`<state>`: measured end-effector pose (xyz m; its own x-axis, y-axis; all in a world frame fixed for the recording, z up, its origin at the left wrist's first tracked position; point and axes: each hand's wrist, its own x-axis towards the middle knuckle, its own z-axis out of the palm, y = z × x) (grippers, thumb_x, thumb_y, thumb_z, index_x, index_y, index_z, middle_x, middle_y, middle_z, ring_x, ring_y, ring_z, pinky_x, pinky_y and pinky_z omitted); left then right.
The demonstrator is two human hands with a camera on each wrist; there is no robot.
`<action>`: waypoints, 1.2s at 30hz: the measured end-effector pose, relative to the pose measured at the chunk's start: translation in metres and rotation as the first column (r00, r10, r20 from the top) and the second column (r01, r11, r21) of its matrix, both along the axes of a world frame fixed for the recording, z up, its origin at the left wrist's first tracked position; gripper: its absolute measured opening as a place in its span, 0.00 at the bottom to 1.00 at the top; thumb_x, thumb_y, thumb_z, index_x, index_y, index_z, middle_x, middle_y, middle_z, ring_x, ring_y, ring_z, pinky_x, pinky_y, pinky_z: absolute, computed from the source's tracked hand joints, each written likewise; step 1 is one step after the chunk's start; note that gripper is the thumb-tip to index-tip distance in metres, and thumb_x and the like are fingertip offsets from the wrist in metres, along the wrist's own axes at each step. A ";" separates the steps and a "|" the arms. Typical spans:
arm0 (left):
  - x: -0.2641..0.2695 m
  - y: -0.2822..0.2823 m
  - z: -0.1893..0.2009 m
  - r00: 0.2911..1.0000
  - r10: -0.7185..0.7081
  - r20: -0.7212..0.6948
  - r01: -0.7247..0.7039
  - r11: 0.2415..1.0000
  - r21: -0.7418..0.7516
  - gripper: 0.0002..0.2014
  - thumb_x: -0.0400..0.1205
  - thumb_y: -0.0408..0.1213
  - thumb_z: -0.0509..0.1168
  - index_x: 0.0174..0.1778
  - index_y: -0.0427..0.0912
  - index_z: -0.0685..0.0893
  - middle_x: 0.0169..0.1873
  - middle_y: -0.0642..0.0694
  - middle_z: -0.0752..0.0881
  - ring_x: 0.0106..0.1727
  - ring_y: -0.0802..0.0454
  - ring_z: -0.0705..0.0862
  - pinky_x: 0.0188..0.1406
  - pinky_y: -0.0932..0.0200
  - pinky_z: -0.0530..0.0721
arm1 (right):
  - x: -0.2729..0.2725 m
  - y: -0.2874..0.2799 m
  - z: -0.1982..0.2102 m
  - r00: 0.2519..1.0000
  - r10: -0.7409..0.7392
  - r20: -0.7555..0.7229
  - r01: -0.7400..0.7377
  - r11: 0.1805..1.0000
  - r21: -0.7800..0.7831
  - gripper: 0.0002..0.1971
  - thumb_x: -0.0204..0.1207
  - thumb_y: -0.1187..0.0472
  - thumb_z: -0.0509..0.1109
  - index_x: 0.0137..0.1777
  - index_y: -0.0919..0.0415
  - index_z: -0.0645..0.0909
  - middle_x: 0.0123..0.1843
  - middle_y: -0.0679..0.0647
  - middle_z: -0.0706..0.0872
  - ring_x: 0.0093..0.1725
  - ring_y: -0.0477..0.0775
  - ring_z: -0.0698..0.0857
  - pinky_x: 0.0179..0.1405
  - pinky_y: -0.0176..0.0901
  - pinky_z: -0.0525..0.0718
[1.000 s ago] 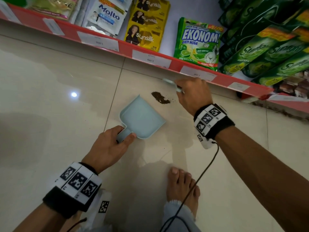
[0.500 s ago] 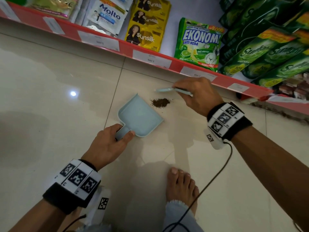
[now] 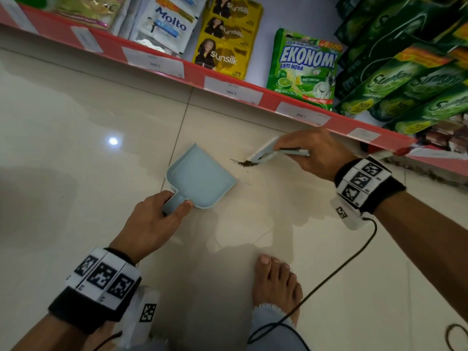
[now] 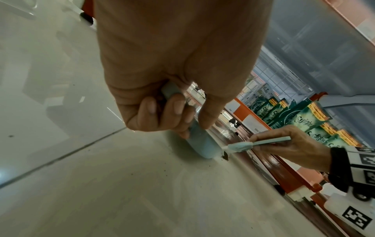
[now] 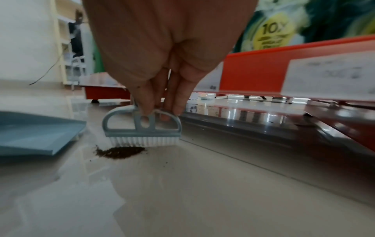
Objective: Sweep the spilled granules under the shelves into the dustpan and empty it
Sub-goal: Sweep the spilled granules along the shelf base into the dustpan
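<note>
At three o'clock of the dustpan (image 3: 200, 177), loose, scatter-prone granules (image 3: 244, 163); left hand (image 3: 154, 219) grips its stiff handle, right hand (image 3: 314, 153) pinches the light brush (image 5: 142, 128).

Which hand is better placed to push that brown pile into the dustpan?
The right hand. It holds the brush, whose bristles sit right behind the granules, facing the dustpan. The left hand grips the dustpan's handle, steadying it.
</note>
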<state>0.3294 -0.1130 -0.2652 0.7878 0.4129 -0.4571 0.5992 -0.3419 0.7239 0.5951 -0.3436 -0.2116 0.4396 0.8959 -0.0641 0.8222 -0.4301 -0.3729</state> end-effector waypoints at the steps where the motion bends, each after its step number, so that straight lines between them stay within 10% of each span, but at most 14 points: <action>1: 0.002 -0.001 -0.001 1.000 -0.006 0.001 0.006 1.000 -0.005 0.21 0.83 0.52 0.66 0.32 0.40 0.75 0.23 0.52 0.75 0.25 0.56 0.73 0.25 0.60 0.68 | -0.001 -0.005 0.001 0.999 -0.039 0.009 0.039 0.998 0.050 0.12 0.77 0.68 0.75 0.60 0.62 0.89 0.57 0.58 0.91 0.53 0.61 0.90 0.54 0.58 0.88; 5: 0.005 -0.004 -0.003 0.999 -0.040 0.003 0.040 0.999 0.003 0.20 0.83 0.53 0.66 0.32 0.43 0.75 0.22 0.53 0.75 0.22 0.60 0.73 0.23 0.64 0.67 | -0.008 -0.005 0.002 0.967 -0.227 0.117 0.204 0.962 0.181 0.12 0.79 0.67 0.72 0.61 0.60 0.88 0.55 0.56 0.92 0.49 0.58 0.90 0.52 0.50 0.88; 11: 0.009 -0.010 -0.005 0.999 -0.053 0.004 0.053 0.998 -0.026 0.17 0.82 0.52 0.67 0.32 0.47 0.77 0.21 0.55 0.76 0.23 0.60 0.74 0.24 0.64 0.69 | -0.025 0.004 -0.003 0.871 -0.410 0.271 0.443 0.894 -0.070 0.10 0.80 0.59 0.64 0.46 0.59 0.86 0.40 0.57 0.88 0.39 0.64 0.84 0.37 0.49 0.81; 29: 0.042 -0.044 0.004 0.985 -0.150 -0.079 0.151 0.989 -0.001 0.22 0.83 0.50 0.67 0.25 0.47 0.70 0.22 0.52 0.75 0.25 0.56 0.74 0.24 0.62 0.66 | -0.055 0.013 -0.011 0.900 -0.382 0.212 0.397 0.917 -0.034 0.12 0.83 0.57 0.64 0.58 0.54 0.88 0.44 0.54 0.88 0.39 0.62 0.86 0.37 0.51 0.85; 36: 0.050 -0.046 0.004 0.974 -0.170 -0.150 0.168 0.985 -0.025 0.20 0.83 0.51 0.66 0.28 0.47 0.71 0.25 0.52 0.75 0.28 0.55 0.75 0.25 0.64 0.67 | -0.073 0.012 -0.013 0.925 -0.373 -0.066 0.379 0.909 0.170 0.09 0.80 0.57 0.70 0.56 0.52 0.90 0.44 0.50 0.92 0.39 0.53 0.88 0.37 0.53 0.88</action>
